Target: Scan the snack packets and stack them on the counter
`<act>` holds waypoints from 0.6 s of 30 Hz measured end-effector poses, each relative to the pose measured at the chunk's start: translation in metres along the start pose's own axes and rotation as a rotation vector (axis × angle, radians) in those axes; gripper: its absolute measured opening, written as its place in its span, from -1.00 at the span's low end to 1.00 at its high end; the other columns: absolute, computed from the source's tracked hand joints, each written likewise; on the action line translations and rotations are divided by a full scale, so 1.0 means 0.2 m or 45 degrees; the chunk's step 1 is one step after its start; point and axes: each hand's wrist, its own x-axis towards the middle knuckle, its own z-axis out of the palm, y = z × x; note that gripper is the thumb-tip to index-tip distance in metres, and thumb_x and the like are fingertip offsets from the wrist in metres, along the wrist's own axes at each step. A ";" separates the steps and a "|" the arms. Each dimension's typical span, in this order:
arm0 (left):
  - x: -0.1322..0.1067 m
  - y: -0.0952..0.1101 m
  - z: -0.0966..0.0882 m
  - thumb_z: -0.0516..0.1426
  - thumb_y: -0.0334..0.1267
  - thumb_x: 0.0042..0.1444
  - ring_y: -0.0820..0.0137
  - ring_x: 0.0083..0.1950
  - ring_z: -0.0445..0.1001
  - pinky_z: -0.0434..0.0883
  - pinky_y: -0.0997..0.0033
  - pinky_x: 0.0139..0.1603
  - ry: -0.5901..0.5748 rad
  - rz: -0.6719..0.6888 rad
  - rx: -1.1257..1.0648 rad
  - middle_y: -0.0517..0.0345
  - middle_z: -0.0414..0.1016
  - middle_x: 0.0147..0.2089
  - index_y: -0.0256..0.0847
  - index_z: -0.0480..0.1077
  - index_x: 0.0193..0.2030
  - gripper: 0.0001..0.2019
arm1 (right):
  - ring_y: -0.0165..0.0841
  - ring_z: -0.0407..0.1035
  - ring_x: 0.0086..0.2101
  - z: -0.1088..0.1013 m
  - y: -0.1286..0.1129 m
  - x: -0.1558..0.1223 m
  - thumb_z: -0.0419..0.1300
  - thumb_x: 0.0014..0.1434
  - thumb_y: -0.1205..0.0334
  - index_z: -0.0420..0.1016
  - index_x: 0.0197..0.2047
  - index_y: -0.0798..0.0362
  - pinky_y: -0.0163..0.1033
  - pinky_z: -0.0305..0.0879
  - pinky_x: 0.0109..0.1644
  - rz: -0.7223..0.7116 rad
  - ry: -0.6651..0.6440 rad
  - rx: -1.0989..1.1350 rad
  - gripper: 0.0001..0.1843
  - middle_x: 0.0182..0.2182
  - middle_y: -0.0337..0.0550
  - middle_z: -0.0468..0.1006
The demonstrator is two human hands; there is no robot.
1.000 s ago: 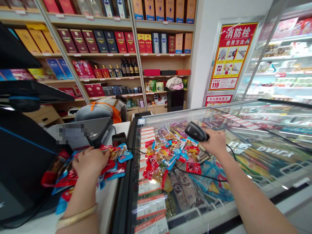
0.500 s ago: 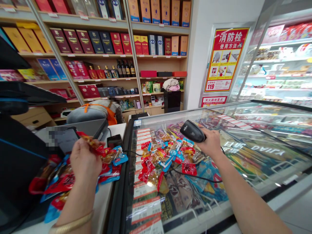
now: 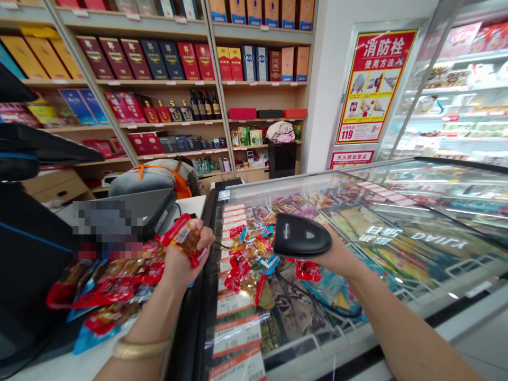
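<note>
My left hand (image 3: 188, 259) grips a small red snack packet (image 3: 186, 235) with a clear window and a white barcode label, above the counter's right edge. Beneath and left of it, more red and blue snack packets (image 3: 115, 280) lie piled on the white counter. My right hand (image 3: 337, 251) is closed around a black barcode scanner (image 3: 302, 236), whose head points left toward the packet. Under the scanner, several loose snack packets (image 3: 250, 264) rest on the freezer's glass top. The scanner hides part of that heap.
A glass-topped chest freezer (image 3: 397, 185) with price labels (image 3: 234, 328) stands to the right. The scanner's black cable (image 3: 329, 309) loops over the glass. A person in an orange-strapped apron (image 3: 154, 177) bends behind the counter. Shelves of boxed bottles (image 3: 166, 58) line the back wall.
My left hand has lifted a packet from the pile and moved right, turning its barcode into view. My right hand has swung the scanner left and nearer to me, its head now facing left.
</note>
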 end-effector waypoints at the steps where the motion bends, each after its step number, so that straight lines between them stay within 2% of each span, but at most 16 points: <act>1: 0.00 -0.02 0.00 0.23 -0.26 0.07 0.49 -0.58 0.06 0.26 0.52 -0.45 -0.014 -0.008 0.049 0.33 0.08 -0.66 -0.17 0.33 -0.44 -0.84 | -0.15 0.60 -0.19 0.01 0.00 0.00 0.45 0.00 -0.13 0.66 -0.05 0.04 -0.08 0.54 -0.01 -0.009 -0.007 0.030 -0.47 -0.19 -0.09 0.73; 6: 0.00 -0.06 -0.01 0.24 -0.15 0.10 0.48 -0.57 0.11 0.22 0.51 -0.49 -0.016 -0.063 0.191 0.32 0.10 -0.65 -0.15 0.35 -0.43 -0.80 | -0.20 0.59 -0.24 0.05 0.02 0.02 0.41 0.05 0.00 0.68 -0.16 0.05 -0.13 0.54 -0.05 -0.025 -0.113 0.016 -0.64 -0.28 -0.16 0.72; 10: 0.00 -0.06 -0.01 0.26 -0.13 0.07 0.50 -0.58 0.07 0.15 0.52 -0.55 -0.023 -0.091 0.197 0.33 0.12 -0.65 -0.14 0.33 -0.40 -0.79 | -0.21 0.59 -0.20 0.06 0.03 0.01 0.43 0.02 0.05 0.66 -0.09 0.05 -0.14 0.52 -0.02 -0.028 -0.106 0.021 -0.60 -0.23 -0.17 0.72; 13: -0.01 -0.08 0.00 0.29 -0.11 0.02 0.51 -0.58 0.10 0.11 0.54 -0.58 -0.028 -0.119 0.242 0.33 0.19 -0.63 -0.14 0.33 -0.36 -0.76 | -0.22 0.58 -0.22 0.05 0.03 0.02 0.41 0.03 0.02 0.67 -0.14 0.06 -0.17 0.53 -0.07 -0.012 -0.093 0.001 -0.63 -0.26 -0.17 0.72; 15: -0.01 -0.11 0.00 0.32 -0.11 -0.02 0.52 -0.57 0.17 0.11 0.57 -0.58 0.030 -0.124 0.350 0.33 0.28 -0.59 -0.13 0.33 -0.30 -0.72 | -0.19 0.59 -0.22 0.01 0.04 0.02 0.42 0.02 0.00 0.68 -0.14 0.06 -0.16 0.53 -0.08 0.028 -0.015 -0.060 -0.61 -0.26 -0.17 0.73; 18: 0.00 -0.19 0.00 0.33 -0.10 -0.04 0.50 -0.58 0.25 0.12 0.56 -0.58 0.175 -0.110 0.582 0.34 0.37 -0.56 -0.12 0.33 -0.23 -0.68 | -0.11 0.59 -0.18 -0.09 0.09 0.04 0.42 -0.03 -0.04 0.67 -0.09 0.05 -0.09 0.53 -0.06 0.096 0.251 -0.246 -0.53 -0.22 -0.14 0.73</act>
